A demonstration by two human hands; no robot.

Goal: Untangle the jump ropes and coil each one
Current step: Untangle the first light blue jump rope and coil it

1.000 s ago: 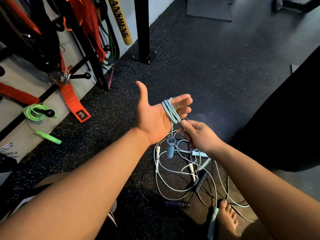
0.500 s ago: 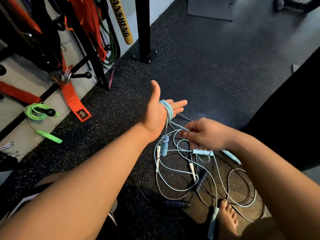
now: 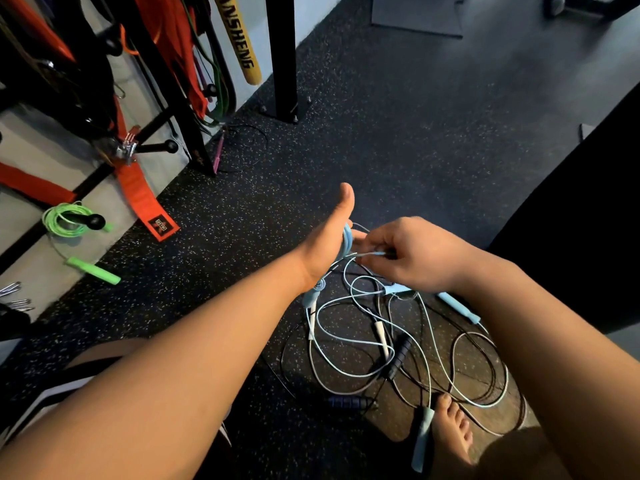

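Observation:
My left hand (image 3: 327,242) is held edge-on with the thumb up and straight fingers, and several turns of a light blue jump rope (image 3: 347,239) are wound around it. One blue handle (image 3: 313,293) dangles below that hand. My right hand (image 3: 412,254) pinches the same blue cord right beside the left fingers. Below them a tangle of ropes (image 3: 398,344) lies on the floor: light blue cord, white handles (image 3: 381,336), a black rope with dark handles (image 3: 398,356) and another blue handle (image 3: 459,308).
A coiled green jump rope (image 3: 65,220) with a green handle (image 3: 93,270) lies at the left by a rack with orange straps (image 3: 145,199). A black post (image 3: 282,57) stands ahead. My bare foot (image 3: 452,427) rests by the tangle. A dark shape (image 3: 581,216) fills the right side.
My left hand has turned from palm-up to edge-on. My right hand has moved up and left along the blue cord, carrying it across the left fingers.

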